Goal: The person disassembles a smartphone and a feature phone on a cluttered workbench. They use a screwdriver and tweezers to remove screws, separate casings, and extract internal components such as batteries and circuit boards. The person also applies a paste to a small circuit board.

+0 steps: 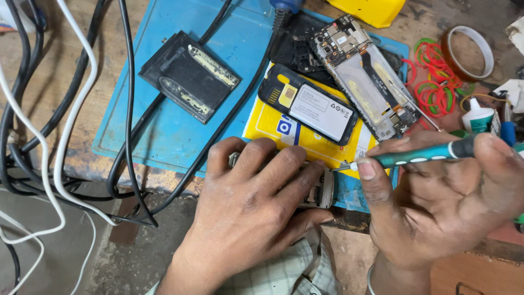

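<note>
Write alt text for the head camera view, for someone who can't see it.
A left hand grips a small device at the edge of a blue mat while the right hand points a teal screwdriver at it. Behind lie an open phone, a bare phone frame, a black battery, rubber bands and cables.

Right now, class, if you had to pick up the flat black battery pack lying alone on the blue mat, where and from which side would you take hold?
Probably pinch the black battery pack across its two long edges from above. It lies flat and skewed on the blue mat, with bare mat along both edges; a black cable passes its lower-left corner.
</note>
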